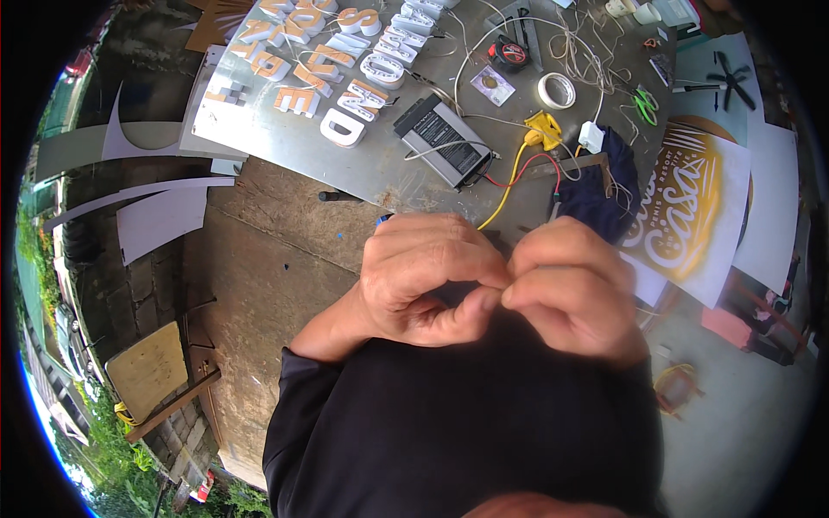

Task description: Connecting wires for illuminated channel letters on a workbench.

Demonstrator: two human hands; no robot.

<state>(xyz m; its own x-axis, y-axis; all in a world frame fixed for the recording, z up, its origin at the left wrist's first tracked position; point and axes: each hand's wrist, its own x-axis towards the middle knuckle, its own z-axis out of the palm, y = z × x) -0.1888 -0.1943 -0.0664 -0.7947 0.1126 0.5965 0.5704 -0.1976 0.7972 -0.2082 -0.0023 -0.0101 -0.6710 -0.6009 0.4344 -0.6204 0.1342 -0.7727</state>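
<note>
My left hand [427, 281] and my right hand [570, 289] meet in front of my dark shirt [466, 423], just off the near edge of the metal table [345, 177]. On each, thumb and forefinger are pinched together, and the fingertips of both hands almost touch. Whatever lies between them is too small or hidden to make out. Beyond the hands, a grey and black power supply box [442, 142] rests on the table with red and yellow wires running from it. Dark blue cloth [596, 198] lies past my right hand at the table's edge.
White block letters [380, 69] stand in rows at the table's far left. A tape measure [508, 53], a tape roll [556, 90], a yellow plug [542, 129], tangled cables [596, 60] and green pliers [645, 104] lie to the right. A printed sign sheet [699, 207] is at the right.
</note>
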